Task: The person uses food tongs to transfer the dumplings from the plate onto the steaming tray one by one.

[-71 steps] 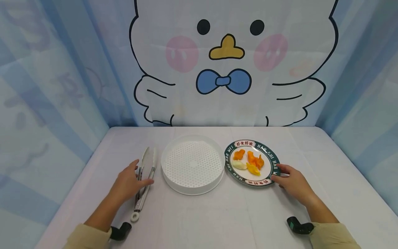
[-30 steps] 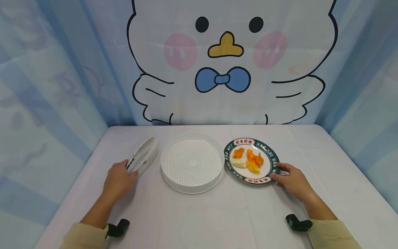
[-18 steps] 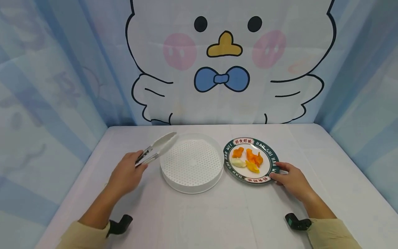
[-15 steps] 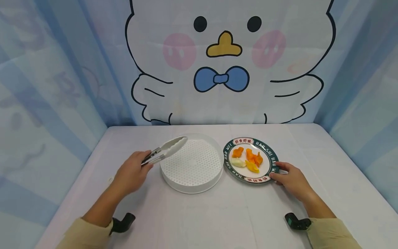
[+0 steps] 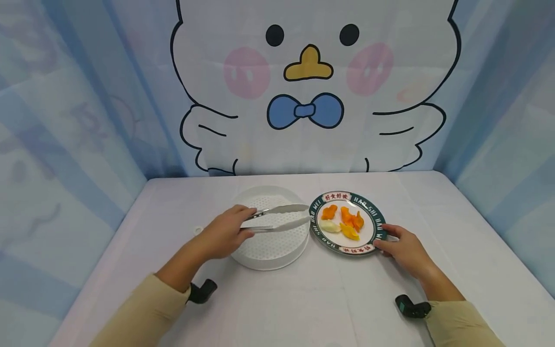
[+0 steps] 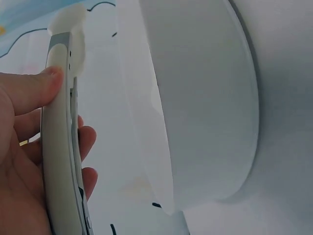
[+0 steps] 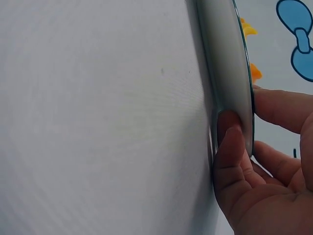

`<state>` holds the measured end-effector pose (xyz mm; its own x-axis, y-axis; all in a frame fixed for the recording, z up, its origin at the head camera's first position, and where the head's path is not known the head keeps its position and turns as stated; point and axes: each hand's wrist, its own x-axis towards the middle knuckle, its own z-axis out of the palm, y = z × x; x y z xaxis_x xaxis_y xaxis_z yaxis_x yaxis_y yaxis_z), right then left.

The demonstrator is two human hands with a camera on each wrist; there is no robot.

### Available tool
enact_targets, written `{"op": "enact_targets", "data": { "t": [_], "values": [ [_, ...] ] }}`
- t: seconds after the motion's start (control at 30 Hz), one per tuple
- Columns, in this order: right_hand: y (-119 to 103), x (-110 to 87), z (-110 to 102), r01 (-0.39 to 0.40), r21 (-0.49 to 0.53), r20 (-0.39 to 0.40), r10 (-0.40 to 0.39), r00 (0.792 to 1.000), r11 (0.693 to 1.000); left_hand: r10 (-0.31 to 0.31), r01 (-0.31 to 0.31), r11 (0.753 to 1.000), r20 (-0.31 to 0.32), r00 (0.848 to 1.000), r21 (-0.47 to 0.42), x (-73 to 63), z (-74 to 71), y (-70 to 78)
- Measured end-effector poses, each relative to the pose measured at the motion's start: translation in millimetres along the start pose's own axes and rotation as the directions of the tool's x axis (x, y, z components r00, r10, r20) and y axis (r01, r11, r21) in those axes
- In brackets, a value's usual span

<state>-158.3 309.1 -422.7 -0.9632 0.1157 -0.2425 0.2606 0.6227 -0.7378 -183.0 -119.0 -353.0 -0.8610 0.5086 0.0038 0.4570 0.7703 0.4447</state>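
Note:
My left hand (image 5: 225, 233) grips a pair of white-tipped metal tongs (image 5: 277, 218) by the handles, above a round white perforated steamer tray (image 5: 264, 263). The tongs' tips lie apart from each other, near the left rim of a plate. In the left wrist view the thumb and fingers wrap the tongs (image 6: 58, 122). My right hand (image 5: 404, 248) pinches the right rim of that green-bordered plate (image 5: 321, 239); the right wrist view shows thumb and fingers on the plate's edge (image 7: 230, 63). Several small orange, yellow and pale food-like pieces (image 5: 349, 232) lie on the plate.
A white cloth covers the table (image 5: 295, 308). Behind it hangs a curtain (image 5: 303, 149) with a cartoon chick. Blue-white curtains stand at both sides. A black wrist camera (image 5: 201, 291) sits below the left hand, another (image 5: 412, 307) below the right.
My left hand has picked up the tongs from the table left of the tray and carried them right, over the tray towards the plate. My right hand stays on the plate's rim.

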Motion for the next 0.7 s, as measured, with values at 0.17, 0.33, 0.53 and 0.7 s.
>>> {"op": "enact_targets", "data": {
  "t": [0.17, 0.33, 0.53, 0.7],
  "values": [
    [0, 1.0, -1, -0.009, 0.004, 0.002, 0.009, 1.0, 1.0, -0.004, 0.003, 1.0, 0.045, 0.999, 0.014, 16.0, 5.5, 15.0],
    [1, 0.3, -1, -0.01, 0.007, 0.0, 0.01, 1.0, 1.0, -0.004, -0.002, 0.997, 0.079, 0.997, 0.077, 29.2, 11.4, 25.1],
    [-1, -0.1, 0, -0.006, 0.019, 0.001, 0.006, 1.0, 1.0, 0.003, -0.015, 0.993, 0.101, 0.995, 0.117, 39.0, 17.8, 33.5],
    [-2, 0.7, 2, -0.002, 0.014, -0.004, 0.002, 1.0, 1.0, 0.01, -0.022, 0.992, 0.099, 0.995, 0.124, 43.6, 20.2, 38.0]
  ]
}}
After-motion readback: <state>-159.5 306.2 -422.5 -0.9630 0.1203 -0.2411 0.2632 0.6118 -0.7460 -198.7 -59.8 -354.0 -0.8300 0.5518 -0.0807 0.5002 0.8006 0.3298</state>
